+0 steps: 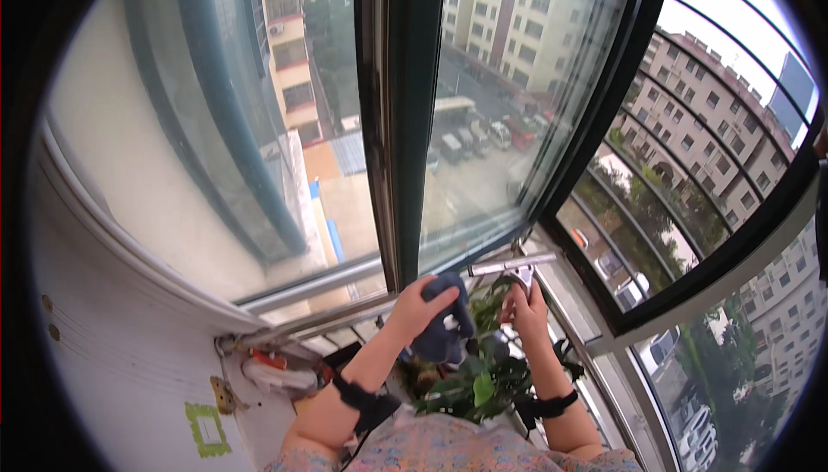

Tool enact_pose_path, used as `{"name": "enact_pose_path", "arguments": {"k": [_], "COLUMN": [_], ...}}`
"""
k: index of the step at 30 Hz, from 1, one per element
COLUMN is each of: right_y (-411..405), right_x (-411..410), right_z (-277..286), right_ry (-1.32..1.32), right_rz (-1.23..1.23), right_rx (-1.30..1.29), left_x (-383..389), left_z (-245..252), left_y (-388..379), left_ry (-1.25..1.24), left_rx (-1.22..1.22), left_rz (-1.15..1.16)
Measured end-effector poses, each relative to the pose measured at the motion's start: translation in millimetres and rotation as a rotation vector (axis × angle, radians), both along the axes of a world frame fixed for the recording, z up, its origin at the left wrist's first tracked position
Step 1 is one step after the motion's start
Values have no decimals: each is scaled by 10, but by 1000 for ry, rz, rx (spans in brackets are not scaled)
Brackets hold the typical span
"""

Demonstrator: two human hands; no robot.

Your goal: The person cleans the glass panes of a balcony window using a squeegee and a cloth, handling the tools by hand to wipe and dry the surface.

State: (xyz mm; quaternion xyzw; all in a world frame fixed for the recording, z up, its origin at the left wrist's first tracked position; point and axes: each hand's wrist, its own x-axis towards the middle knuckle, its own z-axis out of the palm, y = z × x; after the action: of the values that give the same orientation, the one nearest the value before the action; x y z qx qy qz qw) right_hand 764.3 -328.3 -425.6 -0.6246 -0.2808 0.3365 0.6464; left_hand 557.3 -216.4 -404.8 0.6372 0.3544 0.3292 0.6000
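My left hand [419, 307] grips a crumpled dark blue cloth [446, 323], which hangs down in front of the window. In my right hand [527, 310] is the handle of a window squeegee [517, 267]. Its pale blade bar lies roughly level, close to the lower corner of a glass pane [479, 181]. Between my two hands there is a small gap, with the cloth left of the squeegee. Part of the squeegee handle is hidden by my fingers.
Leafy potted plants [482, 384] stand below my hands. A dark upright window frame [404, 148] divides the panes. Black bars [673, 200] cross the window at right. A bundled plastic bag [278, 372] lies in the left corner, near a wall with a green-framed switch [208, 430].
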Motion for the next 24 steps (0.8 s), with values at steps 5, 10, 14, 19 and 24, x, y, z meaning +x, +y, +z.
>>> {"name": "enact_pose_path", "arguments": {"k": [5, 10, 14, 19, 24], "right_y": [-36, 357, 906, 1573, 1981], "right_x": [532, 765, 837, 747, 679], "right_z": [778, 2178, 3494, 5119, 6160], "right_ry": [-266, -501, -730, -1061, -1113], "right_rz": [-27, 4, -142, -398, -539], "right_rx": [-59, 407, 606, 681, 729], "left_x": [-302, -406, -351, -315, -293], "left_z": [979, 1285, 1332, 1426, 1364], "left_y": [144, 567, 730, 770, 854], "left_ry": [253, 541, 612, 623, 659], "left_rx": [626, 701, 740, 642, 676], "left_rz": [327, 454, 451, 410, 388]}}
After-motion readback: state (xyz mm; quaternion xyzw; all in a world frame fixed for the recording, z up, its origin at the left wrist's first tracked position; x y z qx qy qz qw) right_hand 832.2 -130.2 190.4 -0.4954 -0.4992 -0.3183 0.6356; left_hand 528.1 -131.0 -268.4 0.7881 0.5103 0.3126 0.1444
